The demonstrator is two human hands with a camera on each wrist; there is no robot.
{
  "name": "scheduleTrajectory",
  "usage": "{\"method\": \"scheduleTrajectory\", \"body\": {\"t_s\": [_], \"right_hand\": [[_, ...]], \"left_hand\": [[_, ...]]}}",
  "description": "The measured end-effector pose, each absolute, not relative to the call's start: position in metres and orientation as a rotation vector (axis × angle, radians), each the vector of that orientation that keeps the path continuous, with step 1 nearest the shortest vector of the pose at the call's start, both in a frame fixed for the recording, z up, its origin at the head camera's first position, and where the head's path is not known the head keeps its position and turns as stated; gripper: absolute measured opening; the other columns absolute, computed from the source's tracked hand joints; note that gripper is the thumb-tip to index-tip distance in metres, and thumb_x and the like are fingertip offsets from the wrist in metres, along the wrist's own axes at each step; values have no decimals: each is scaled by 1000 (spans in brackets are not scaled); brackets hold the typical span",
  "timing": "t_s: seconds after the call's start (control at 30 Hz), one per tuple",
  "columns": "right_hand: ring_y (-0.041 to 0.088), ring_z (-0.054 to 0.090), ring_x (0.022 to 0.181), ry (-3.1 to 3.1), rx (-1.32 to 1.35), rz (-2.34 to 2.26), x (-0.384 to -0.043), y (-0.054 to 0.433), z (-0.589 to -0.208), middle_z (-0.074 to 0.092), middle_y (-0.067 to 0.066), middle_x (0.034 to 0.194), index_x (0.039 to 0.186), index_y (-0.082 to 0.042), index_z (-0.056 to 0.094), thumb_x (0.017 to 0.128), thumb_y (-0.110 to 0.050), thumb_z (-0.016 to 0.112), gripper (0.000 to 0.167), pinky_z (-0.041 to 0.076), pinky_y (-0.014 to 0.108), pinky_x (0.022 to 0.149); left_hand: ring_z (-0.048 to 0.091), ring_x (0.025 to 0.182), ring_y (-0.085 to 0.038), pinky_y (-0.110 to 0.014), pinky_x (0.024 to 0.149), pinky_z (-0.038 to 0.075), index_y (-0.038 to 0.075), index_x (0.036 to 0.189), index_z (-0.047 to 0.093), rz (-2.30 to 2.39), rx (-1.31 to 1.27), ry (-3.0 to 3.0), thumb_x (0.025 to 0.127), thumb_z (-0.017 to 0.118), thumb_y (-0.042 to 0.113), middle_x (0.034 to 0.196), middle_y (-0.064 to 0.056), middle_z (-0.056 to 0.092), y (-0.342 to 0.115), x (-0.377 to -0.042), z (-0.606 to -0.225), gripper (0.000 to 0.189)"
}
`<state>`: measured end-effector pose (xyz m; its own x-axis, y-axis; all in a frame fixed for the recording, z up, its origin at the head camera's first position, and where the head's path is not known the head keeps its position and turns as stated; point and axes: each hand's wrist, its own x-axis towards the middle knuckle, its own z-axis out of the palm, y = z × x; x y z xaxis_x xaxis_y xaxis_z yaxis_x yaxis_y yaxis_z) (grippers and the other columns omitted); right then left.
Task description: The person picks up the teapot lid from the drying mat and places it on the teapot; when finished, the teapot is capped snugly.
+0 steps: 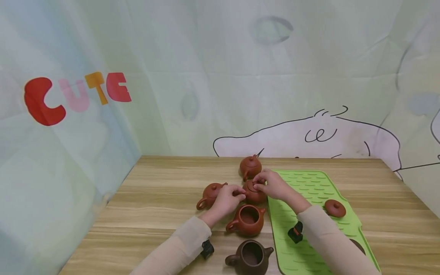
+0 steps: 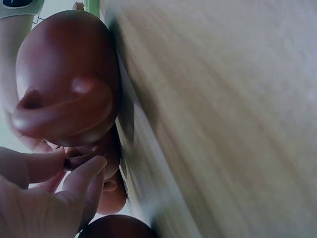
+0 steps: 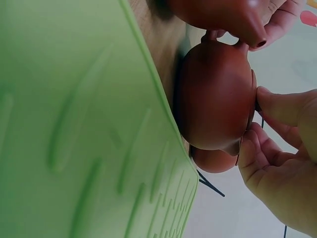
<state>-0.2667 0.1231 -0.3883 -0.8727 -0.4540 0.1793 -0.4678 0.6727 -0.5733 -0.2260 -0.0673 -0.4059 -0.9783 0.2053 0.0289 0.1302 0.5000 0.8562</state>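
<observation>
At the mat's left edge stands a reddish-brown clay teapot (image 1: 256,197) with its lid (image 3: 251,101) on top. My left hand (image 1: 225,201) pinches this teapot's handle (image 2: 81,161) between thumb and fingertips. From the other side my right hand (image 1: 277,188) holds the lid's knob between thumb and fingers; in the right wrist view the lid lies at the teapot's rim. Near my left wrist is a red-brown teapot without a lid (image 1: 249,223), its round mouth showing. Another lidded teapot (image 1: 210,192) is partly covered by my left hand.
A lidded teapot (image 1: 250,167) stands at the back, and a dark brown teapot without a lid (image 1: 253,261) at the front. The green ridged mat (image 1: 299,183) lies on the right, bearing a reddish lid (image 1: 335,208) and a dark lid (image 1: 358,246) partly behind my right sleeve.
</observation>
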Motion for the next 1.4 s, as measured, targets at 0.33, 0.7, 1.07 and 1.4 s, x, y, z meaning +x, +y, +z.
{"method": "scheduleTrajectory", "body": {"t_s": [0.33,0.7,1.07,1.4], "right_hand": [[18,49,77,-2861,803,944,-269,124,-390,55,6,85,95,-1,70,88,-7,68,9,42,30,66],[22,57,86,-2862,814,971,-262,133,-376,64,12,96,106,2,69,89,-11,67,21,49,34,72],[28,58,93,-2746,801,962,-231,179,-344,65,14,109,112,2,65,90,-11,67,25,50,32,72],[20,56,92,-2678,727,921,-196,221,-339,62,4,104,113,-3,66,90,-13,68,25,51,28,72]], "left_hand": [[60,90,-19,-37,82,52,2,100,70,1499,323,2666,91,64,4,96,-8,69,-66,-227,-407,11],[61,104,-24,-41,91,50,1,114,67,1407,362,2649,92,66,12,108,-10,68,-71,-223,-398,25],[61,110,-27,-41,91,50,2,126,61,1428,507,2614,94,64,16,116,-15,66,-95,-204,-377,35],[62,108,-31,-40,88,52,-1,124,61,1540,524,2565,92,66,16,118,-20,64,-107,-179,-380,37]]}}
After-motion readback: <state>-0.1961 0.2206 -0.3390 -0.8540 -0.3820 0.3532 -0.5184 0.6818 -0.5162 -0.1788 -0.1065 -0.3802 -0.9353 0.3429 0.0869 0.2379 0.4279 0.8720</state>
